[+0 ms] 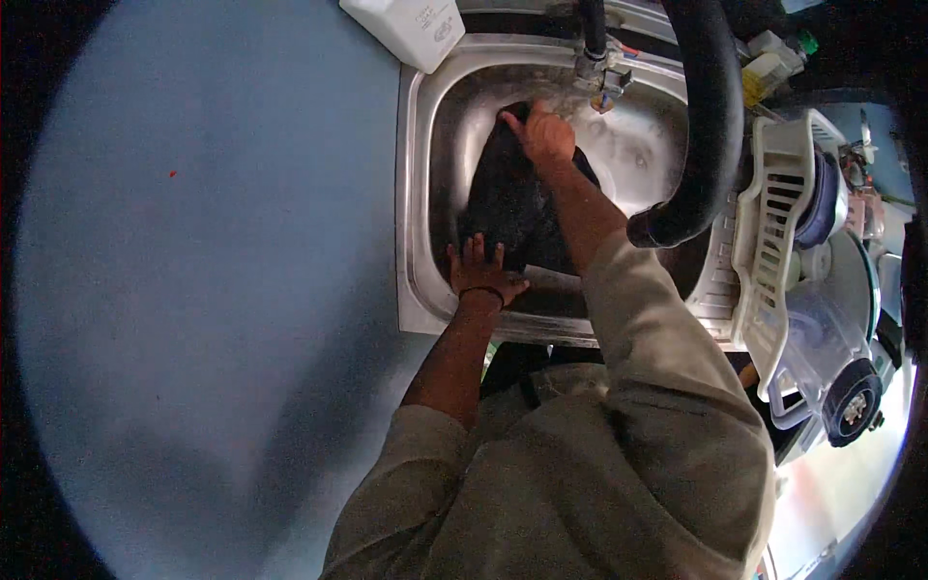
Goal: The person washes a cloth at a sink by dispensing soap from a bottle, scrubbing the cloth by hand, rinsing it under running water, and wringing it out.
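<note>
Dark cloth [512,208] lies in the steel sink [418,193], spread from the tap [599,77] end toward the near wall. Left hand [481,275] flat on its near edge, fingers splayed, pressing rather than gripping. Right hand [546,135] on its far end under the tap, fingers curled onto the fabric. White dish rack [773,222] sits right of the sink.

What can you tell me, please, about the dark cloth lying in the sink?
The dark cloth is black or near-black, soft and crumpled, and looks like fabric; whether it is wet cannot be told. It lies spread along the bottom of the steel sink, reaching from under the tap toward the near rim. The right hand presses on its far end, just below the tap, and the left hand lies flat on its near end. Part of it is hidden by the right forearm.
</note>
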`<act>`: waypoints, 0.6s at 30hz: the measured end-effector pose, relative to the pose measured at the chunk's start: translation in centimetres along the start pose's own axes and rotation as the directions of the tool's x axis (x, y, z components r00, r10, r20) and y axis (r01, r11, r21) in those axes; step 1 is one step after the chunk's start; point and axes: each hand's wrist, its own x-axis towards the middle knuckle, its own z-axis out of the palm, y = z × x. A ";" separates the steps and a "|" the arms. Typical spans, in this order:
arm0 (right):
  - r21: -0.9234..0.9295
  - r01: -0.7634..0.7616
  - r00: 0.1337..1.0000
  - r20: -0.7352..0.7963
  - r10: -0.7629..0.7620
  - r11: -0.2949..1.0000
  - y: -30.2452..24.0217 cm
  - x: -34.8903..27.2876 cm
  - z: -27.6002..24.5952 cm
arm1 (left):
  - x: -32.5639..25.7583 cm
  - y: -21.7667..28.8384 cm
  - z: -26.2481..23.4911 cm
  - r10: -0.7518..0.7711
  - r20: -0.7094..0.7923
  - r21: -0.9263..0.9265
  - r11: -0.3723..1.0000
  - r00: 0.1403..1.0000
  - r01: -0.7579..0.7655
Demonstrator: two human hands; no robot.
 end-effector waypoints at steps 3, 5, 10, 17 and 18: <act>0.089 -0.116 0.784 0.620 0.036 0.989 -4.2 -3.3 -1.9 | -0.1 -1.0 1.0 -0.006 -0.014 -0.014 1.000 1.000 0.006; 0.311 0.044 0.702 0.666 -0.251 0.949 -6.2 -8.7 -2.5 | 0.0 -1.3 1.1 0.008 -0.044 -0.019 1.000 0.999 -0.008; 0.347 0.127 0.687 0.645 -0.334 0.929 -3.0 -5.8 -0.4 | -0.3 -0.9 0.6 -0.038 0.008 0.002 0.999 0.999 0.038; 0.176 0.035 0.944 0.318 -0.090 0.984 -3.0 -1.2 1.4 | 0.1 -0.1 -0.2 -0.023 0.056 -0.001 1.000 0.998 0.023; 0.323 0.097 0.874 0.425 -0.236 0.941 -5.5 -3.8 0.0 | -0.2 -0.7 0.5 -0.042 0.061 -0.019 0.999 0.997 0.044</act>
